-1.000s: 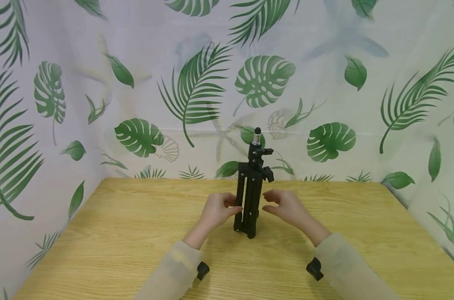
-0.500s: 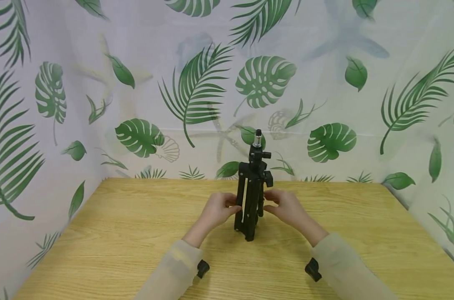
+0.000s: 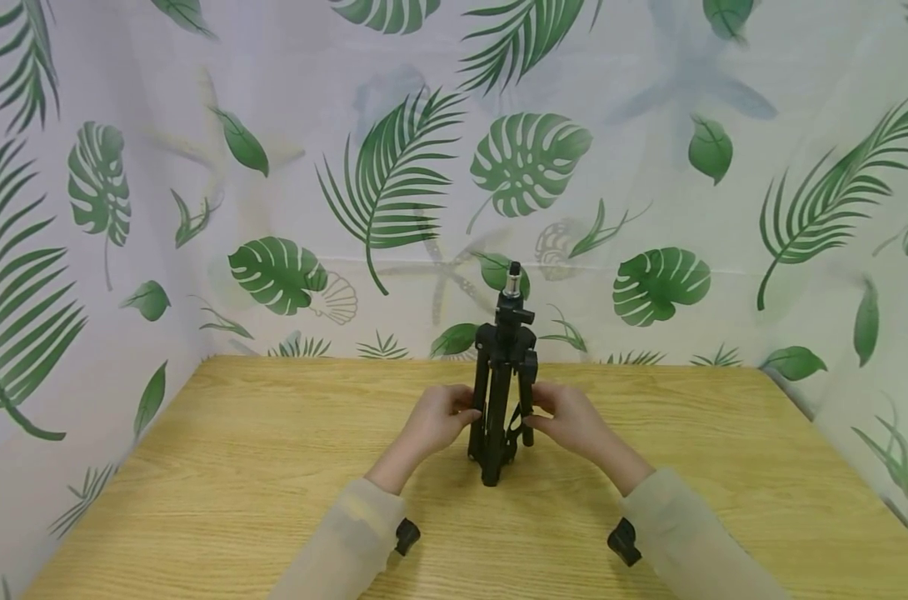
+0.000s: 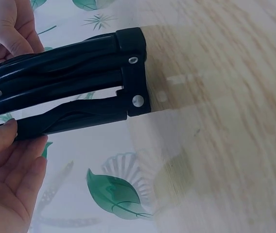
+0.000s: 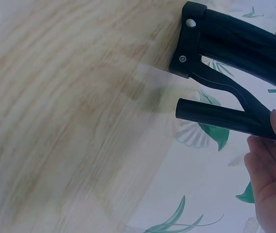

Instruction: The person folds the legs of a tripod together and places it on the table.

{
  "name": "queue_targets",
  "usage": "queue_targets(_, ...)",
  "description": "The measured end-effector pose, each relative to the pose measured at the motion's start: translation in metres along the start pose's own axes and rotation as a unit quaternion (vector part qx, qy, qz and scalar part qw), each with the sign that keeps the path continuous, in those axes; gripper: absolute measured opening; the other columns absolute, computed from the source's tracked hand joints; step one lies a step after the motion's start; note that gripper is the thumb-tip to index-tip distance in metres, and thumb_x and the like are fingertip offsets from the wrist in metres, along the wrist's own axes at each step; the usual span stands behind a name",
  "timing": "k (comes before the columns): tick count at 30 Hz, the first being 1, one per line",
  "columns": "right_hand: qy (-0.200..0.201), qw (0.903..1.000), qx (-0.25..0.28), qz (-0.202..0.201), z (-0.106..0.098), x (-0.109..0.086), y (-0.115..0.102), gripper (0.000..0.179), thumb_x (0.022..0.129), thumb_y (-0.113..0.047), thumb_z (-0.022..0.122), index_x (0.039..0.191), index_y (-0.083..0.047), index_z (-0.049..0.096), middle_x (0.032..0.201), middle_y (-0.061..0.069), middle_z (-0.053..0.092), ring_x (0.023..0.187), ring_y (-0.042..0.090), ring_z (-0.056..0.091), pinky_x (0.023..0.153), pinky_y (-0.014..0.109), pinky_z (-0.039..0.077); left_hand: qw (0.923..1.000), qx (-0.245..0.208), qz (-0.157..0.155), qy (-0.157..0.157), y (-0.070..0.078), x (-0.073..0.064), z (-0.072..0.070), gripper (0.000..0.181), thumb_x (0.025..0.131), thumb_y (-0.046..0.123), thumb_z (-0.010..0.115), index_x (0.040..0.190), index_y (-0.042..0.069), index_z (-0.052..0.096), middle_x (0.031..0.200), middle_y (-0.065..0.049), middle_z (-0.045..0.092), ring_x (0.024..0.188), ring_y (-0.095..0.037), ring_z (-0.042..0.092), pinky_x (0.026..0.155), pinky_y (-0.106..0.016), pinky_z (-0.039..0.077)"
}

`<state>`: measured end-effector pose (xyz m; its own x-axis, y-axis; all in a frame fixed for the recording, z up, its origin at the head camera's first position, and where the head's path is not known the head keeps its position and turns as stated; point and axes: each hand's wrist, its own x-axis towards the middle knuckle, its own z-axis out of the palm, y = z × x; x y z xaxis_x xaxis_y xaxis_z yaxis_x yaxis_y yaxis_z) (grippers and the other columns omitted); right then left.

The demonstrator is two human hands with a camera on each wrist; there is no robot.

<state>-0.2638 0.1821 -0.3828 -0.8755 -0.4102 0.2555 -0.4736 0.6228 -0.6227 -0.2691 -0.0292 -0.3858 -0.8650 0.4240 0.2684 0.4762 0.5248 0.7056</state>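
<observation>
A black folding tripod stand [image 3: 501, 383] with a silver-tipped top stands upright near the middle of the wooden table. My left hand [image 3: 441, 423] pinches its left leg between thumb and fingers; the left wrist view shows the thumb lying over that leg [image 4: 75, 115]. On the other side my right hand [image 3: 566, 421] pinches the right leg. In the right wrist view this right leg [image 5: 220, 117] angles away from the center, its lower end free and a curved brace [image 5: 225, 82] joining it to the bottom hub [image 5: 186, 41]. Knobs stick out near the stand's top.
The wooden table [image 3: 274, 467] reaches back to a white cloth [image 3: 424, 183] printed with green leaves, which also hangs at both sides. A black wrist mount [image 3: 406, 536] shows under the left sleeve, another mount [image 3: 624, 542] by the right.
The stand has turned, bringing one leg to the front. My right hand, earlier apart from the stand, now grips the right leg, which has swung slightly outward. My left hand has barely moved.
</observation>
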Motion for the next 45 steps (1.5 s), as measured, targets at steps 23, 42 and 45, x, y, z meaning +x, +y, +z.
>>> queue_targets(23, 0.004, 0.9999, -0.002, 0.009, 0.001, -0.004, 0.000, 0.020, 0.077, 0.002, 0.064, 0.097, 0.000, 0.061, 0.093, 0.012, 0.064, 0.088, 0.028, 0.061, 0.075, 0.037, 0.048, 0.9994, 0.006, -0.034, -0.009, -0.003, -0.010, -0.002, 0.027, 0.083, 0.013, 0.062, 0.106, -0.002, 0.061, 0.102, -0.012, 0.062, 0.092, -0.022, 0.060, 0.075, -0.030, 0.048)
queue_targets(42, 0.038, 0.9980, -0.048, 0.016, 0.003, -0.008, -0.009, 0.014, 0.073, -0.005, 0.071, 0.083, -0.005, 0.062, 0.082, 0.006, 0.065, 0.078, 0.022, 0.063, 0.072, 0.039, 0.048, 0.9996, -0.020, -0.002, -0.018, -0.006, -0.018, -0.008, 0.027, 0.078, 0.015, 0.068, 0.100, 0.000, 0.064, 0.095, -0.010, 0.064, 0.086, -0.020, 0.060, 0.073, -0.026, 0.048)
queue_targets(45, 0.042, 0.9976, -0.047, 0.029, 0.003, -0.010, -0.012, 0.015, 0.072, -0.007, 0.072, 0.082, -0.006, 0.062, 0.081, 0.005, 0.065, 0.077, 0.021, 0.063, 0.072, 0.040, 0.048, 0.9993, -0.029, -0.010, -0.020, -0.004, -0.019, -0.008, 0.028, 0.078, 0.017, 0.068, 0.101, 0.002, 0.063, 0.096, -0.009, 0.063, 0.087, -0.020, 0.060, 0.073, -0.027, 0.048)
